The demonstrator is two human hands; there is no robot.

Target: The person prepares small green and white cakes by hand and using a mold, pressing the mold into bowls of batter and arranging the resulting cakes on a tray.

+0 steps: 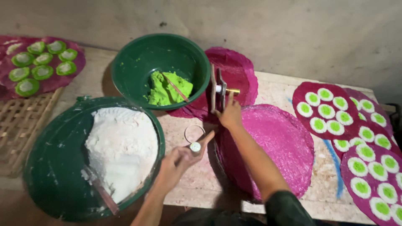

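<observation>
Dough work fills the table (276,90) under my head camera. My right hand (229,114) reaches far, fingers wrapped about the lower part of a small wooden press (218,90) that stands on edge just right of the green bowl. Its two flat boards stand upright, long axis running near to far and up, and a short white and brass-coloured rod (228,90) juts from it sideways toward the right. The press sits over a pink sheet (236,71) at the far middle of the table.

My left hand (181,159) is nearer, palm up, fingers curled loosely around a small round white-and-green piece (195,146); my forefinger points far and to the right. Just beyond that hand a thin ring cutter (194,133) lies flat on the table, not touched.

The green bowl (138,71) at the far middle holds a lump of bright green dough (161,92) with a thin stick (176,87) lying aslant across it. Near left, a larger dark green basin (54,167) holds a heap of white grated filling (121,146), with a flat scraper (102,192) leaning at its near edge.

A big pink round sheet (280,142) lies under my right forearm. To the right, more pink rounds (324,106) carry rows of white discs with green centres. Far left, another pink round (54,79) bears green-rimmed discs, beside a woven bamboo tray (21,125).
</observation>
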